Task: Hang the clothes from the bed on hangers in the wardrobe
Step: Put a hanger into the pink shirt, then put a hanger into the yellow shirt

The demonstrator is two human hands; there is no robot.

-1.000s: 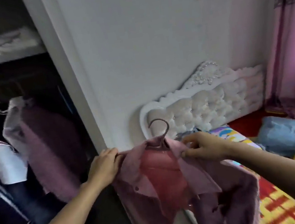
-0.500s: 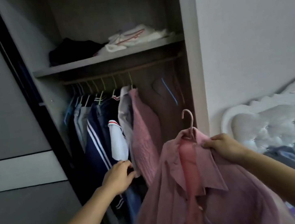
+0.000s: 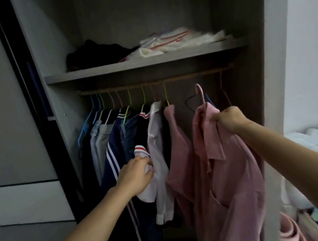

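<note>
Gripping the pink collared shirt (image 3: 222, 172), the right hand (image 3: 229, 119) holds its pink plastic hanger (image 3: 200, 94) just under the wooden rail (image 3: 178, 77); the left hand (image 3: 134, 177) touches a white shirt (image 3: 156, 141), grip unclear.

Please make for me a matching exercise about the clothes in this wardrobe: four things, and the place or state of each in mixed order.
1 pink shirt
2 black clothes
3 red-trimmed white sleeve
4 navy jacket

A on the shelf
B white side stripes
C gripped by the right hand
D touched by the left hand

Pairs: 1-C, 2-A, 3-D, 4-B
</note>
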